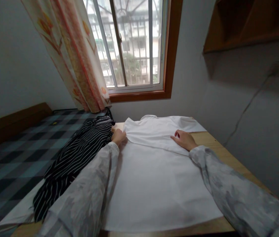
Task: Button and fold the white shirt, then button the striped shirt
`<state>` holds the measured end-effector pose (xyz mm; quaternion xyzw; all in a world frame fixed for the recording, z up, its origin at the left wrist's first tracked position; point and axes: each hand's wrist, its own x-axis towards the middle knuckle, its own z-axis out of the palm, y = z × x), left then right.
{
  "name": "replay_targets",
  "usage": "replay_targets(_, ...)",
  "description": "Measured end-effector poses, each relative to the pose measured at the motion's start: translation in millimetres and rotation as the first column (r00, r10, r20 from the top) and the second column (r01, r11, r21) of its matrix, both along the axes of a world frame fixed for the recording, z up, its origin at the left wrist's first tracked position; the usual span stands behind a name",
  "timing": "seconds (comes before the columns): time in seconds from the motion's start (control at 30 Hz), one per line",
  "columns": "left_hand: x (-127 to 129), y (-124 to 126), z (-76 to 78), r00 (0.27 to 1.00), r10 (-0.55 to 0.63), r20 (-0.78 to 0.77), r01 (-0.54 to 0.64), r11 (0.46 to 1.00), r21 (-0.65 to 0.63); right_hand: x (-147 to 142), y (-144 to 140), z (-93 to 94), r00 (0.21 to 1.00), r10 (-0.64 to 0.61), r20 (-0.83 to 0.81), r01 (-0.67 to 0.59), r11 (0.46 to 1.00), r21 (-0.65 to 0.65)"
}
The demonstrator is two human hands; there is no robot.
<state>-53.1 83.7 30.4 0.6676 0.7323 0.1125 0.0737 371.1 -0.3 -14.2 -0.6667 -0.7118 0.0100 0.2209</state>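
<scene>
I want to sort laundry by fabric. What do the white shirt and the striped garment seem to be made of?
White shirt: smooth, matte woven cloth, maybe cotton; it lies flat with crisp folds. Striped garment: thinner, drapey fabric, bunched in soft folds; fibre unclear.

White all across the shirt [154, 177] — plain, no print, spread on the pale wood table [218, 144]. Left of the shirt, a black garment [77, 154] with thin white stripes. Further left of the shirt, the bed cover [13, 158] shows a check of teal, grey and black. Both sleeves [233, 191] over the shirt are mottled grey and white. Beyond the shirt, the curtain [75, 56] is cream with orange-pink floral bands — and the window frame [171, 56] is reddish-brown wood.
</scene>
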Motion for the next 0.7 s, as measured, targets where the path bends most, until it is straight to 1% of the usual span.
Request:
replay_targets(0.1,-1.2,-1.4,0.0,0.998,0.069,0.008,-0.069,0.998,-0.006,6.3,0.5,-10.6,0.998,0.021,-0.065,-0.025,0.998,-0.058)
replay_targets(0.17,1.7,-8.1,-2.8,0.997,0.081,0.01,-0.081,0.997,0.005,13.4,0.3,-12.0,0.997,0.042,-0.072,-0.048,0.995,-0.089)
replay_targets(0.27,9.9,-23.3,-6.7,0.995,0.084,-0.048,-0.082,0.996,0.046,20.4,-2.4,-6.5,0.998,0.037,-0.046,-0.043,0.99,-0.132)
replay_targets(0.33,16.0,-31.6,-3.7,0.991,0.071,-0.112,-0.062,0.994,0.086,18.7,-6.5,0.7,1.0,0.02,0.002,-0.019,0.995,-0.1)
replay_targets(0.4,22.8,-35.8,4.7,0.983,0.023,-0.182,0.007,0.987,0.16,10.0,-11.8,8.5,0.998,0.027,0.055,-0.028,1.0,0.01)
replay_targets(0.43,27.0,-36.4,9.7,0.977,-0.021,-0.213,0.064,0.978,0.197,3.0,-14.4,11.9,0.996,0.053,0.065,-0.058,0.996,0.071)
replay_targets(0.47,31.8,-36.3,14.1,0.968,-0.083,-0.238,0.138,0.965,0.224,-5.4,-16.7,14.5,0.993,0.1,0.062,-0.107,0.987,0.121)
replay_targets(0.53,42.8,-35.3,18.1,0.936,-0.252,-0.246,0.307,0.926,0.218,-24.3,-19.7,16.1,0.964,0.265,0.034,-0.267,0.95,0.16)
replay_targets(0.6,51.7,-33.9,12.8,0.886,-0.41,-0.217,0.451,0.871,0.195,-41.1,-20.0,11.9,0.896,0.445,0.018,-0.443,0.887,0.134)
replay_targets(0.63,53.8,-33.2,6.8,0.871,-0.445,-0.207,0.481,0.857,0.182,-47.0,-19.3,7.9,0.863,0.505,0.016,-0.503,0.858,0.105)
replay_targets(0.67,53.9,-32.2,-0.6,0.872,-0.448,-0.198,0.481,0.861,0.165,-50.6,-18.2,3.0,0.845,0.535,0.013,-0.535,0.842,0.071)
replay_targets(0.7,51.9,-31.0,-8.6,0.885,-0.426,-0.189,0.452,0.884,0.122,-51.9,-17.0,-2.3,0.842,0.539,0.009,-0.539,0.842,0.032)
